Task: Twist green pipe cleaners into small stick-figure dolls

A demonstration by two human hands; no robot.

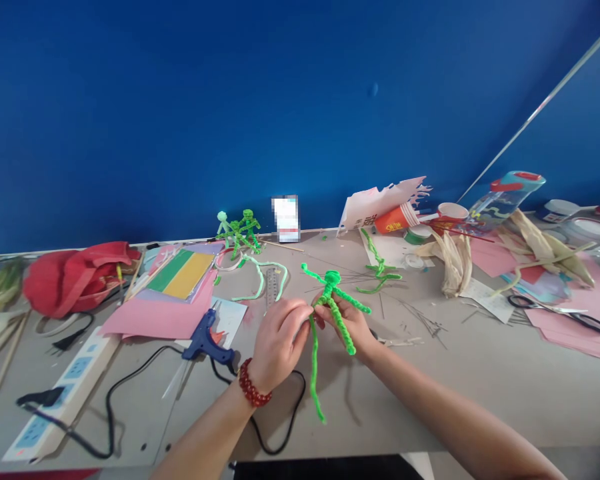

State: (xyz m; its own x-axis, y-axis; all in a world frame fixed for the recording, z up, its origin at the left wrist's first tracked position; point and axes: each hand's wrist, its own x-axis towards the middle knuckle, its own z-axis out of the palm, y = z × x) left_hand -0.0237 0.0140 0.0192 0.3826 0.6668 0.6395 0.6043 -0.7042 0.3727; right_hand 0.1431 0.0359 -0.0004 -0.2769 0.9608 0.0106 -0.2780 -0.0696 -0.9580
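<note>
A bright green pipe cleaner figure (333,279), with a coiled round head and twisted limbs, is held up over the table between my hands. My right hand (351,323) grips it by the lower body from behind, and one thick wound leg crosses in front of the fingers. My left hand (281,341) has its thumb and fingertips pinched at the figure's other leg, where a thinner, unwound pipe cleaner end (315,373) hangs down. The exact pinch point is partly hidden by the fingers. A red bead bracelet (254,385) circles my left wrist.
Several finished pipe cleaner figures (237,230) stand at the back. Another green piece (377,263) lies behind my right hand, near thin wires (427,320). A blue glue gun (207,341) with its cord, a power strip (65,393), and scissors (560,310) lie around.
</note>
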